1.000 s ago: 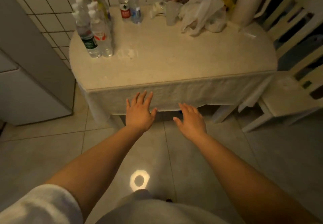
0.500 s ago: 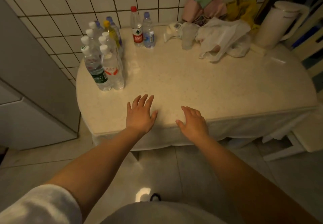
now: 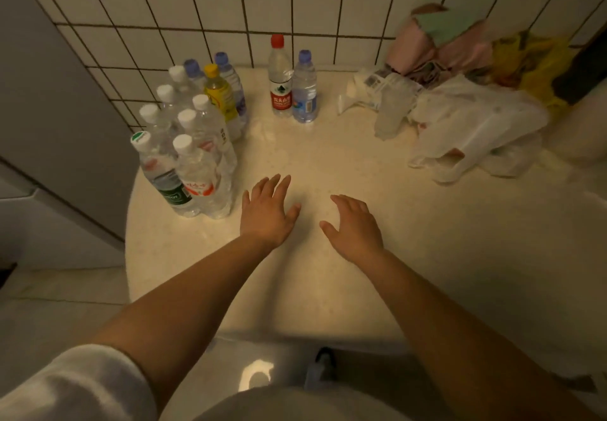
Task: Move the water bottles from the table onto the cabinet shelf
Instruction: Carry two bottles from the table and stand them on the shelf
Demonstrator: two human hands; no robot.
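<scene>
A: In the head view, what is held by the hands?

B: Nothing. The left hand (image 3: 267, 212) and the right hand (image 3: 354, 223) are seen over the worktop (image 3: 345, 289) with fingers (image 3: 279, 187) spread and straight; contact with the surface cannot be told.

A: And where are the bottles found?

B: A cluster of water bottles (image 3: 193, 144) is stood at ten o'clock of the left hand, the nearest just beside it. A red-capped bottle (image 3: 280, 77) and a blue-capped bottle (image 3: 304, 87) are stood touching at twelve o'clock, near the tiled wall (image 3: 295, 3).

A: How much is judged done?

B: No cabinet shelf is shown and every visible bottle is on the worktop, so the moving is judged not yet begun.
</scene>
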